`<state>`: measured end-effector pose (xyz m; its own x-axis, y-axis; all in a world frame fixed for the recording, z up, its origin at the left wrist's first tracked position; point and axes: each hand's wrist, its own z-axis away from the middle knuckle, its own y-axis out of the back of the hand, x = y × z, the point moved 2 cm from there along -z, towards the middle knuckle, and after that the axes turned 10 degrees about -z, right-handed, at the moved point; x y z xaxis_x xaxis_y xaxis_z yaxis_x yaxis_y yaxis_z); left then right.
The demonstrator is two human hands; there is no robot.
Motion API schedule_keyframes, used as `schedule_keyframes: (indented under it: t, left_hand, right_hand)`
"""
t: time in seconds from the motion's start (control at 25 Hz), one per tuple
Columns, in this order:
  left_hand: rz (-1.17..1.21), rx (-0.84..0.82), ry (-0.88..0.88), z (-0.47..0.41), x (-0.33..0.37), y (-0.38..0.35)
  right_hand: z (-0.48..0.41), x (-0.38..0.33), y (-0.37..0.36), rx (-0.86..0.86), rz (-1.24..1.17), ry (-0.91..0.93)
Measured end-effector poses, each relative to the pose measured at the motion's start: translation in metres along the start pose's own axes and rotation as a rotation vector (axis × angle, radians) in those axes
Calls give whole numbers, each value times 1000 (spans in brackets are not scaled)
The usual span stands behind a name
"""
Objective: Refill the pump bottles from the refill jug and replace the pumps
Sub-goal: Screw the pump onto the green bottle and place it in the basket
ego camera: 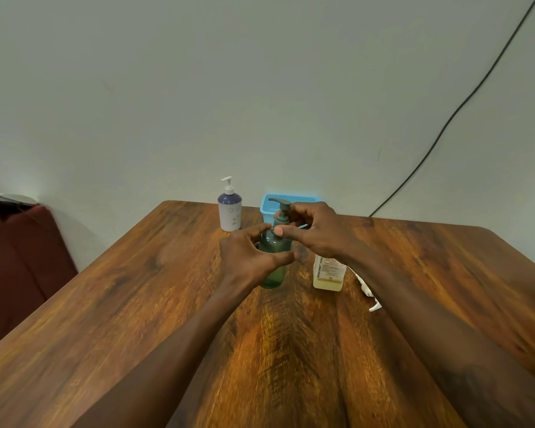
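Wood-grain tabletop [136,304] fills the lower half of the frame, and the task's things stand in a loose cluster just above the frame's centre. A blue basket [294,198] sits at the far edge against the wall. A white-and-blue pump bottle [229,211] stands to the left of it, with its pump on. Right of centre stands the refill jug [328,278], partly hidden by the right forearm, with pale yellow liquid low inside. The green pump bottle [274,267] stands upright on the table at centre. The left hand [247,257] wraps its curled fingers and thumb round the bottle's body, and the right hand [315,230] pinches the grey pump [281,208] at its collar between thumb and fingertips. The liquid level in the green bottle cannot be read. The step looks like turning the pump on the neck, though whether off or on I cannot tell. To do it well, the left hand should press the bottle flat to the table so that it neither spins nor tips. The right hand should turn only the collar, squarely over the neck so that the thread does not cross, and leave the nozzle head undepressed.
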<state>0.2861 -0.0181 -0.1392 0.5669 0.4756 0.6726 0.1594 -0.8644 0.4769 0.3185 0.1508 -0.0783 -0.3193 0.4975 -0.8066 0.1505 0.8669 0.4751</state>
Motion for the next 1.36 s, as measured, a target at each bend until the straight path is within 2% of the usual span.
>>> schedule_keyframes:
  t: [0.16,0.28,0.32,0.44,0.48,0.52,0.68,0.76,0.84,0.96,1.12,1.16,1.32,1.36]
  left_hand:
    - [4,1,-36,-1,13,2]
    - [38,-9,-15,-4,15,3]
    - [39,1,-10,-5,14,4]
    - [42,18,-8,-7,10,5]
    - [42,19,-10,-8,10,5]
    - [40,15,-14,-8,11,6]
    - [18,-19,-33,-7,15,6]
    - [17,-14,-22,-7,16,6]
    - [19,-5,-30,-8,16,5]
    - [18,0,-31,-9,14,5]
    - [13,-21,-30,-8,14,3]
    - [20,-13,-24,-8,14,3]
    - [21,17,-16,-13,9,6]
    - [22,17,-16,-13,8,6]
  right_hand:
    - [-4,-4,-1,216,146,-32]
    - [-7,-9,4,210,203,-67]
    - [-7,-10,6,163,126,-71]
    - [-2,-8,7,-22,-332,-95]
    - [-1,-8,7,-49,-375,-70]
    - [0,-7,6,-36,-339,-32]
    - [-2,-15,4,205,-81,-9]
    - [-2,-15,1,147,-90,-59]
    - [-3,-13,2,38,-231,-91]
    - [-1,-13,6,-19,-356,-45]
    - [-3,-16,5,249,-30,-13]
    - [-4,-16,3,250,-16,-23]
    - [-5,-16,5,-62,-270,-118]
    - [-4,-16,6,-60,-247,-110]
